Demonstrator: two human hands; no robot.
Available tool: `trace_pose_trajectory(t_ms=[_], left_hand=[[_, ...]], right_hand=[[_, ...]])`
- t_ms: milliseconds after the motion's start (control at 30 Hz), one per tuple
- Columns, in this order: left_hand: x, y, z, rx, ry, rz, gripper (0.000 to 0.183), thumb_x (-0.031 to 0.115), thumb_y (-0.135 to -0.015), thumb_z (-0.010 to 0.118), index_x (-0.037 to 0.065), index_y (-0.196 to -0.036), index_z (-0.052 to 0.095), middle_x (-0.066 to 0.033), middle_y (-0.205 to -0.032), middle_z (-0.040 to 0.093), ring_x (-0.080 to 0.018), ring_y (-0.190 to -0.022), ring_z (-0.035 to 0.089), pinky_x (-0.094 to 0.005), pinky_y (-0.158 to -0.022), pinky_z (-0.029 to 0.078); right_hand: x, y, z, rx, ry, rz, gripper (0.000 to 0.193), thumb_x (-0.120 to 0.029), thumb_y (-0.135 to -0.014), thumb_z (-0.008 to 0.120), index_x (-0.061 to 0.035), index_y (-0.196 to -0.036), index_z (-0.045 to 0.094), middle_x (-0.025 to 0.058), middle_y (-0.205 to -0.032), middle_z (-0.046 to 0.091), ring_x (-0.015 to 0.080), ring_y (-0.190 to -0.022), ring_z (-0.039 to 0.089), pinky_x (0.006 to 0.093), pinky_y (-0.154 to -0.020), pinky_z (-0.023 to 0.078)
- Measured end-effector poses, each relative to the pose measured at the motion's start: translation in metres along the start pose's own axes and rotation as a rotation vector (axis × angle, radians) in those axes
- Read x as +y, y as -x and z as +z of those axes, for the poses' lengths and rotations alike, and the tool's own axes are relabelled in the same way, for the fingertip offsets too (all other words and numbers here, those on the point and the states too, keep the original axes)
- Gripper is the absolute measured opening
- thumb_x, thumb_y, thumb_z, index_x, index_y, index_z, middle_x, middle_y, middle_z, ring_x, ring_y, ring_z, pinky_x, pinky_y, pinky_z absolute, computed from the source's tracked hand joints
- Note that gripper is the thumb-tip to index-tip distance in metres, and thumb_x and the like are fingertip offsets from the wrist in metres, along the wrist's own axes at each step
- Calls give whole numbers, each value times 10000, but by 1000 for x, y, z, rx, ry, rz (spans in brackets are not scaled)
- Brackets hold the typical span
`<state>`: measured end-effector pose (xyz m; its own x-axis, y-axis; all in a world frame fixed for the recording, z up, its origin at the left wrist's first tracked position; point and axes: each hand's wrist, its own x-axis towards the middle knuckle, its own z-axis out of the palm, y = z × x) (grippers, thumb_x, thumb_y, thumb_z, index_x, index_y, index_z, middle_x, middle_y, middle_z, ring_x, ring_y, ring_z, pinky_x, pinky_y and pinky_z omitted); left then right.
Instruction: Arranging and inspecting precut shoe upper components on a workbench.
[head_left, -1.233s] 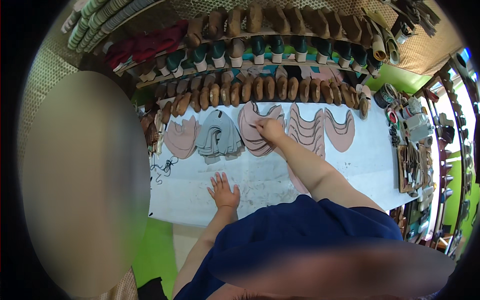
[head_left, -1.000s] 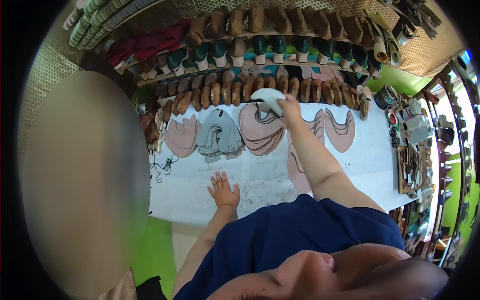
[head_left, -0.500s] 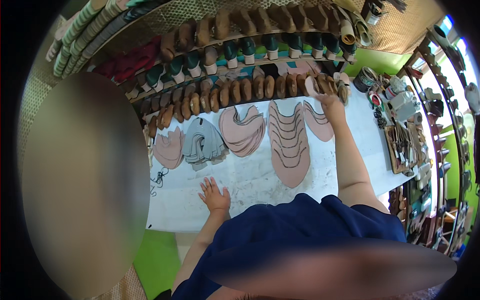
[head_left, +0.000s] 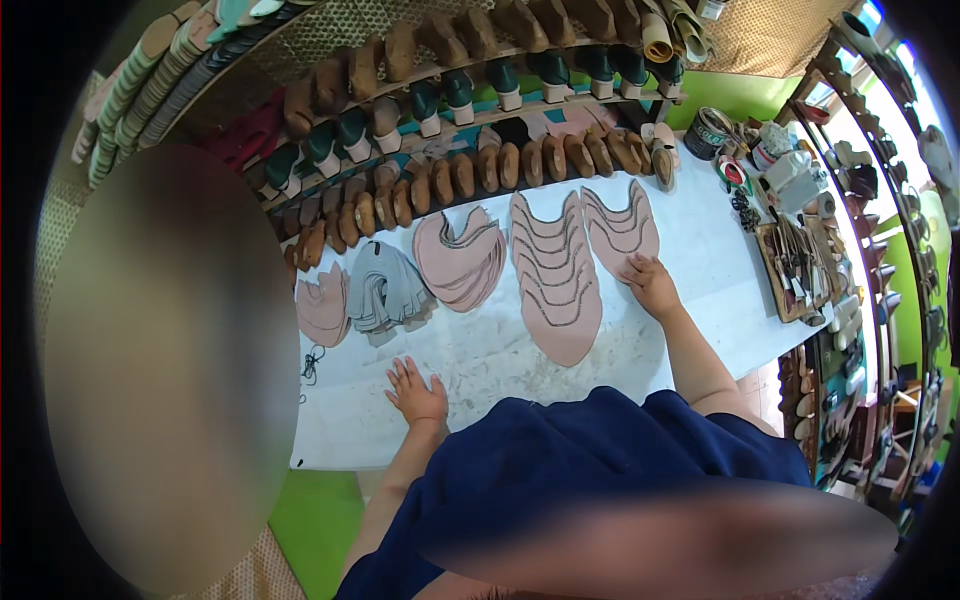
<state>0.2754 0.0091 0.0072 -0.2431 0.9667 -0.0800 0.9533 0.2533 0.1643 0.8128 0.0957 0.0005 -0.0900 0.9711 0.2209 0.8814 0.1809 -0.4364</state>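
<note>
- Two columns of overlapping pink pieces with dark-edged curves lie on the white counter (head_left: 705, 225): the right column (head_left: 620, 228), the shorter one, and the middle column (head_left: 566, 330), which reaches further toward the person.
- The right hand (head_left: 653, 285) is at the lower end of the right column, fingers pointing left and resting on the bottom piece near its rounded edge; whether they pinch the piece or only press it, I cannot tell.
- The left hand (head_left: 418, 395) lies palm down with its fingers spread, holding nothing, on a bare part of the counter near the front edge.
- Beyond and to the right of the left hand, a fanned pink pile (head_left: 452, 268) sits between the middle column and a grey pile (head_left: 383, 290) of curved pieces.
- Left of the grey pile is a smaller pink pile (head_left: 322, 312), with a dark cord (head_left: 312, 368) just below it.
- Brown shoe lasts (head_left: 465, 177) stand in a row along the far edge; dark green shoe forms (head_left: 460, 88) with pale heels line a shelf above.
- At the right end are a dark tin (head_left: 708, 135), a white container (head_left: 797, 182) and a tray (head_left: 768, 262) of tools.
</note>
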Motion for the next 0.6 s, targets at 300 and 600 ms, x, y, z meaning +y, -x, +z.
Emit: trace_pose_trajectory(t_ms=[300, 600], left_hand=[[0, 1, -3, -27, 11, -20, 771, 389, -908, 565, 96, -1567, 293, -153, -1659, 199, -404, -1526, 135, -642, -1181, 70], [2, -3, -6, -29, 43, -17, 766, 373, -897, 585, 112, -1561, 305, -150, -1658, 199, -385, -1533, 120, -639, -1183, 63]], right_hand=[[-42, -28, -4, -31, 219, 256, 223, -252, -863, 687, -106, -1017, 758, 94, -1136, 705, 304, -1144, 608, 534, -1080, 394], [-191, -131, 97, 22, -277, -323, 402, -247, -833, 710, -33, -1173, 684, 148, -1220, 674, 333, -1204, 576, 433, -1053, 427]])
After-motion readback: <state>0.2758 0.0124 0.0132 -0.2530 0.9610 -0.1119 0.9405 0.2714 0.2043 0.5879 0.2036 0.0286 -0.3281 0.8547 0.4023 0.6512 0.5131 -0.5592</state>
